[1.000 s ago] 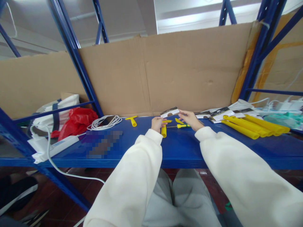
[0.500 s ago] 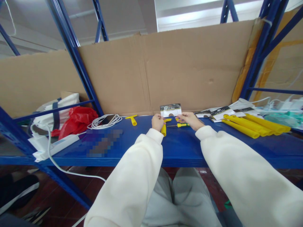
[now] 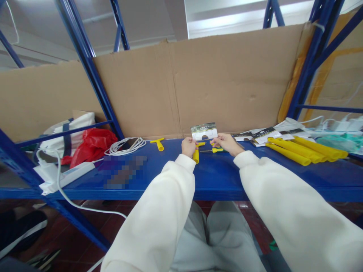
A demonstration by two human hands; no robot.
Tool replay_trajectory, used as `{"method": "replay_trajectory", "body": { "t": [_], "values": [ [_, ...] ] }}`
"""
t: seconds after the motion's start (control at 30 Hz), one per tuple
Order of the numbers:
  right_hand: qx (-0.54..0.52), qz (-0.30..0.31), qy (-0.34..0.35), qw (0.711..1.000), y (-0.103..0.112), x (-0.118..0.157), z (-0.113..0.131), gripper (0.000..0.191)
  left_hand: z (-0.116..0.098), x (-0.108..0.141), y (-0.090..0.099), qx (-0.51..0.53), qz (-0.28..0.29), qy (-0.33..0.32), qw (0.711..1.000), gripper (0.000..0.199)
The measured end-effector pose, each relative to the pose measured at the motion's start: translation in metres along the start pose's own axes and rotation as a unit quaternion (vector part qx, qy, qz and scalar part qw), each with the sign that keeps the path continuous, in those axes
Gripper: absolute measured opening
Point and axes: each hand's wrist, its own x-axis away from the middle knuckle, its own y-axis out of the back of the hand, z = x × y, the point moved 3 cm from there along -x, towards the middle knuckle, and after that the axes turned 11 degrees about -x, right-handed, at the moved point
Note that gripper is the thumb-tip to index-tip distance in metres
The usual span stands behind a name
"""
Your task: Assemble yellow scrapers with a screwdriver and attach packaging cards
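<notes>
Between my hands a small packet with a black-and-white printed top (image 3: 204, 130) stands raised above the blue shelf. My left hand (image 3: 188, 146) is closed, pinching its lower left side. On its lower right side the fingers of my right hand (image 3: 227, 142) are closed too. Just below the left fingers a yellow T-shaped handle (image 3: 196, 155) rests on the shelf. A screwdriver with a yellow-green handle (image 3: 217, 150) lies under the right hand, its thin shaft pointing left. Farther left is another yellow T-shaped handle (image 3: 160, 145).
Several yellow tubes (image 3: 297, 151) lie on the right, beside more printed packets (image 3: 265, 135). A coiled white cable (image 3: 126, 146), a red plastic bag (image 3: 95, 145) and a power strip (image 3: 69, 174) are on the left. Cardboard (image 3: 221, 83) walls the back of the blue shelf (image 3: 221, 177).
The packet has tilted slightly, its top edge shifting a little left and up, and a dark round spot on it shows more. Both hands keep nearly the same place.
</notes>
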Motion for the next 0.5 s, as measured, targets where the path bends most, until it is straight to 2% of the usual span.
{"method": "replay_trajectory", "body": {
  "t": [0.17,0.23,0.27,0.37,0.43,0.5],
  "values": [
    [0.023,-0.042,0.015,0.999,0.006,-0.002,0.002,0.018,0.006,-0.007,0.006,-0.056,-0.053,-0.019,0.997,0.011],
    [0.023,-0.044,0.024,0.998,0.008,-0.003,0.002,0.019,0.011,-0.01,0.007,-0.083,-0.07,-0.014,0.994,0.02],
    [0.024,-0.041,0.028,0.998,0.009,-0.004,0.001,0.02,0.014,-0.011,0.007,-0.088,-0.065,-0.001,0.994,0.029],
    [0.024,-0.035,0.03,0.999,0.008,-0.004,0.0,0.022,0.023,-0.012,0.002,-0.079,-0.001,0.039,0.996,0.046],
    [0.023,-0.032,0.028,0.999,0.007,-0.003,0.001,0.022,0.026,-0.013,-0.001,-0.08,0.023,0.039,0.996,0.048],
    [0.022,-0.031,0.022,0.999,0.006,-0.002,0.002,0.02,0.027,-0.013,-0.002,-0.095,0.023,0.026,0.995,0.045]
  ]
}}
